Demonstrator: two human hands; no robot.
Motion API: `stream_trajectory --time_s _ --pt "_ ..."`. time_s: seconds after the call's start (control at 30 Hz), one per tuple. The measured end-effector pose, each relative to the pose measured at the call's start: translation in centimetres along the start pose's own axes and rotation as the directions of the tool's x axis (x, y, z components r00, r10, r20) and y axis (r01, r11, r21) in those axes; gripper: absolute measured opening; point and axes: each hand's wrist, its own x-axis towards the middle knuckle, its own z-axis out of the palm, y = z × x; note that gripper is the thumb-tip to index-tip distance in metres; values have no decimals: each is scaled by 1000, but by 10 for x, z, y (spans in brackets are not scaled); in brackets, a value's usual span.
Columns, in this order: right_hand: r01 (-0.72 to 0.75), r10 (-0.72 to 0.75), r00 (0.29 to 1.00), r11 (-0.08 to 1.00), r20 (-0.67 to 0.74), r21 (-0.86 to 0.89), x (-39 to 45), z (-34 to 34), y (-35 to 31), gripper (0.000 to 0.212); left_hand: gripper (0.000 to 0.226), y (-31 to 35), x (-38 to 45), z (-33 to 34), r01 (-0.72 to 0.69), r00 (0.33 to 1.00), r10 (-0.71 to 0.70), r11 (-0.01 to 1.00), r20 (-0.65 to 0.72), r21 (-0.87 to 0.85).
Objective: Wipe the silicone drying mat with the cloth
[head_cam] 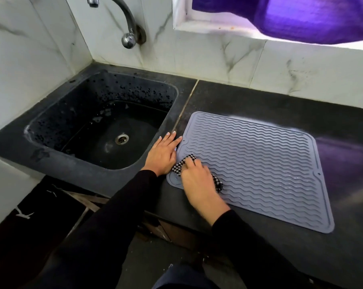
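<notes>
A grey silicone drying mat [260, 163] with wavy ridges lies flat on the dark countertop, right of the sink. My right hand [197, 182] grips a black-and-white checked cloth [181, 163] and presses it on the mat's near left corner; most of the cloth is hidden under the hand. My left hand [163, 154] lies flat with straight fingers on the counter at the mat's left edge, fingertips touching that edge.
A black sink [51, 122] with a metal drain [121, 138] is set into the counter at the left, under a chrome tap [127, 24]. Marble-patterned wall tiles run behind. A purple cloth [301, 15] hangs at the window ledge. The counter's front edge is near my arms.
</notes>
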Motion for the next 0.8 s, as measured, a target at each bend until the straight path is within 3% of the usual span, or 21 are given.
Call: stream_trajectory --time_s 0.07,0.13,0.17,0.2,0.27,0.37,0.47,0.57,0.7,0.8 --pt "-129 107 991 937 84 325 9 -24 23 27 49 2 -1 -1 5 1000 -6 1000 -15 -23" --pt "-344 244 939 642 243 685 11 -50 47 23 48 3 -2 -2 12 1000 -13 999 -21 -47" --pt "-373 308 922 541 234 754 8 -55 55 22 48 3 -2 -2 14 1000 -16 998 -25 -58" --pt "-356 358 918 560 169 748 5 -57 59 24 47 3 -2 -2 14 999 -16 998 -31 -64" --pt "-293 344 939 818 -12 495 -1 -50 51 34 47 3 -1 -2 19 999 -22 998 -42 -67" --pt "-257 267 963 949 -33 186 -18 -24 22 40 47 4 -1 -1 25 998 -29 997 -51 -70" --pt "-212 209 976 976 -56 -46 -29 4 3 42 47 3 0 -1 23 998 -26 998 -58 -59" --pt "-210 191 973 967 -132 -145 -31 18 -1 55 48 2 0 1 19 998 -21 999 -55 -39" --pt "-194 156 979 912 -131 -363 -32 21 -2 41 48 1 1 3 15 998 -16 999 -57 -28" --pt "-95 97 995 946 -10 -311 -28 19 0 39 48 1 1 4 19 998 -20 1000 -59 -23"
